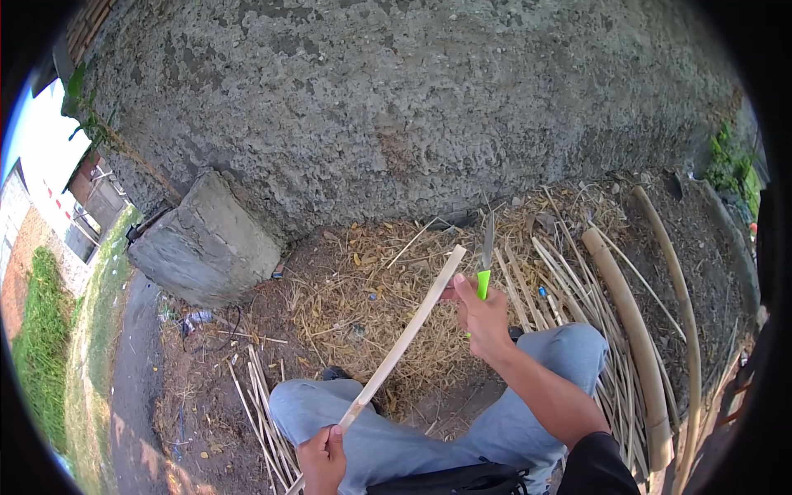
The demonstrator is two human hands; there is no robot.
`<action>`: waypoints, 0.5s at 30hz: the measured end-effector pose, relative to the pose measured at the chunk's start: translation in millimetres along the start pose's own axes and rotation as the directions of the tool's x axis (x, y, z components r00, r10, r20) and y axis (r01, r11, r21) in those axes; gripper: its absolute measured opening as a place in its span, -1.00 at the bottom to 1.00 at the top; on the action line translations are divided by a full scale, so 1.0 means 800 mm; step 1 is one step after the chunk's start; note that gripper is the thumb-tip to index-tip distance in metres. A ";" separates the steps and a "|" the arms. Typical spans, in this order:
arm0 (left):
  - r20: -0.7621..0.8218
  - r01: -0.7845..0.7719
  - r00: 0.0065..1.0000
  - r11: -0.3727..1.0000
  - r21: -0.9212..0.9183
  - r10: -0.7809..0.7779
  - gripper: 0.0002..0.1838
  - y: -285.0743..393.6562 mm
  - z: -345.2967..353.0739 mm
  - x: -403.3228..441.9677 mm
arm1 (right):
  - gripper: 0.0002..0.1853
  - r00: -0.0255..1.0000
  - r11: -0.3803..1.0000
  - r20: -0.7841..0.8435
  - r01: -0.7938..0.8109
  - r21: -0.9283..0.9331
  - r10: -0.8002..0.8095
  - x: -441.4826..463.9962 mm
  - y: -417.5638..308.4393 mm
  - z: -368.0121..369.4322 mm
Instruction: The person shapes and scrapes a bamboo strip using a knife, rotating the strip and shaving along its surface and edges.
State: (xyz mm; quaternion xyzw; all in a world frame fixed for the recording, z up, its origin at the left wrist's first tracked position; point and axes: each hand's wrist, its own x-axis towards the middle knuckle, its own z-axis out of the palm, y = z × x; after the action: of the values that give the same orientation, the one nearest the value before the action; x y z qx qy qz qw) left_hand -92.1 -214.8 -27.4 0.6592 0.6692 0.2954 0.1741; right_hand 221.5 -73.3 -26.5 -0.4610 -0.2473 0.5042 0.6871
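A long pale bamboo strip (402, 343) slants across the middle, over the person's jeans. Near its lower end my left hand (322, 459) grips it, fingers wrapped round. My right hand (482, 317) is closed on the green handle of a knife (487, 256), whose blade points up and away. The thumb and fingers of that hand are beside the strip's upper part; whether they also pinch it is hard to tell. Part of the handle is hidden by the fingers.
Split bamboo strips (610, 363) and thick bamboo poles (631, 338) lie at the right. More thin strips (262, 421) lie at the left. A concrete block (210, 243) stands against the rough wall (412, 107). Shavings (355, 297) cover the ground.
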 end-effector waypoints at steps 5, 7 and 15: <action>0.015 -0.058 0.998 0.998 0.003 0.058 -0.81 0.000 -0.006 0.004 | -0.66 1.000 0.999 -0.004 0.029 -0.025 -0.029 -0.002 -0.010 -0.006; 0.032 -0.041 0.999 0.999 -0.003 0.041 -0.82 0.005 -0.009 0.003 | -0.70 0.999 0.999 -0.029 0.022 -0.049 -0.024 -0.004 -0.013 -0.006; -0.018 -0.105 0.994 0.993 0.044 0.106 -0.81 0.024 -0.021 -0.002 | -0.77 0.979 0.957 0.065 0.202 -0.208 -0.193 0.002 0.001 -0.019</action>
State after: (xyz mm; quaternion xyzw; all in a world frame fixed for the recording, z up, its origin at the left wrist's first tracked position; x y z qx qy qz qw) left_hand -87.3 -220.1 -2.7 0.6942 0.6415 0.2962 0.1372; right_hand 233.8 -77.4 -34.3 -0.4940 -0.3599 0.4135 0.6748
